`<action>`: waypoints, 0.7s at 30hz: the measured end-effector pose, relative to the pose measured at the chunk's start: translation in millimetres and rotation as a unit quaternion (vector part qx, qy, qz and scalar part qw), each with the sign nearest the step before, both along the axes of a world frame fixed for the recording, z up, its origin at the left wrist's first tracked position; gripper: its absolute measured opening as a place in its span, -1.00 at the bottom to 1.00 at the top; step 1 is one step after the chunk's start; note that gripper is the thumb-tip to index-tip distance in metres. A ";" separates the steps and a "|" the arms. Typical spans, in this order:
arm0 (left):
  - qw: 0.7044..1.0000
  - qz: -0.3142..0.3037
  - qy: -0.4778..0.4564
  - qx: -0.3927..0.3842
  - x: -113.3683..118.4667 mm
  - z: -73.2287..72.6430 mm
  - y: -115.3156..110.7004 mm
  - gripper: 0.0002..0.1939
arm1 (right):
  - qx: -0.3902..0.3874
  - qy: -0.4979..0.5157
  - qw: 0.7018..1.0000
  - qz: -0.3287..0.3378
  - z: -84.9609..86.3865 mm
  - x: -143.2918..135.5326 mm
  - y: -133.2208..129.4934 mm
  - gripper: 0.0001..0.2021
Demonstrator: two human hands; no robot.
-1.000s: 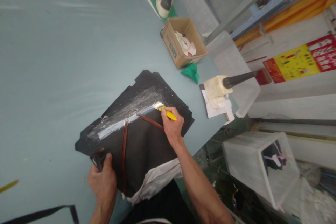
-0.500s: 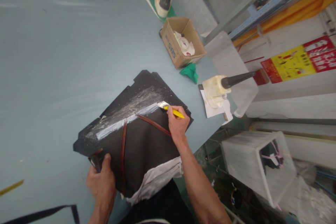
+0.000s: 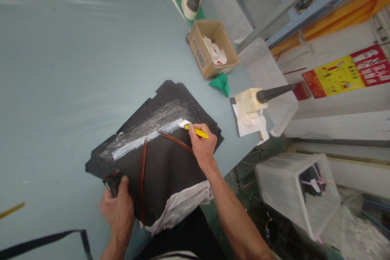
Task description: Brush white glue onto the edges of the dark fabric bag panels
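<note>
My right hand [image 3: 203, 143] pinches a yellow-handled brush [image 3: 201, 132]. Its white-coated tip touches the upper right end of a whitish, wet-looking strip [image 3: 134, 147]. That strip runs along the far edge of a black panel [image 3: 170, 162] with two thin brown straps [image 3: 142, 178]. Under this edge is a black board [image 3: 170, 93] with notched corners and dried white smears. My left hand [image 3: 118, 207] is closed on the panel's left edge, thumb on top, fingers partly hidden below. Pale cloth [image 3: 183, 205] hangs from the panel's near edge.
A cardboard box [image 3: 207, 65] with a tape roll stands beyond the board, near a green scrap [image 3: 221, 84]. To the right sits a cream container with a dark cone-shaped spout [image 3: 250, 105]; a similar container [image 3: 191, 0] is farther back. A translucent bin [image 3: 292, 187] stands beside the table.
My right hand has moved the brush slightly left along the whitish strip. My left hand keeps its hold on the panel. The camera view has shifted a little.
</note>
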State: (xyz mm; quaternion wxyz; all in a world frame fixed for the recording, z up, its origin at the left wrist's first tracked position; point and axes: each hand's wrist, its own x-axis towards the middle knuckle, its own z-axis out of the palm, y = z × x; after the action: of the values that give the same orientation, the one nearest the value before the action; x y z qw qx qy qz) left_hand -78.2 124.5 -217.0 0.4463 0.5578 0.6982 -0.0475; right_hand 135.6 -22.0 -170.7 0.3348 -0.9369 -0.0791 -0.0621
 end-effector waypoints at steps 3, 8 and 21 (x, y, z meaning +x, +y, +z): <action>1.000 0.004 0.002 -0.005 -1.8 -4.4 -1.2 -0.41 | -0.004 0.001 1.000 -0.014 3.3 -2.8 1.8 -0.68; 0.999 0.015 -0.035 0.013 -5.0 -8.2 -3.8 -0.36 | 0.004 0.042 0.999 -0.015 0.4 -7.8 16.4 -0.62; 0.992 0.060 -0.109 0.011 -7.1 -9.1 -9.4 -0.34 | 0.093 0.160 0.967 0.173 -14.4 -124.6 99.1 -0.72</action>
State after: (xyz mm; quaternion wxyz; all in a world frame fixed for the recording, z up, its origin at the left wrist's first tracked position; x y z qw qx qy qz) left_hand -85.3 115.1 -226.1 0.5158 0.5217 0.6778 0.0478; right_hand 11.1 77.0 -185.1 0.4341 -0.8716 -0.1797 0.1400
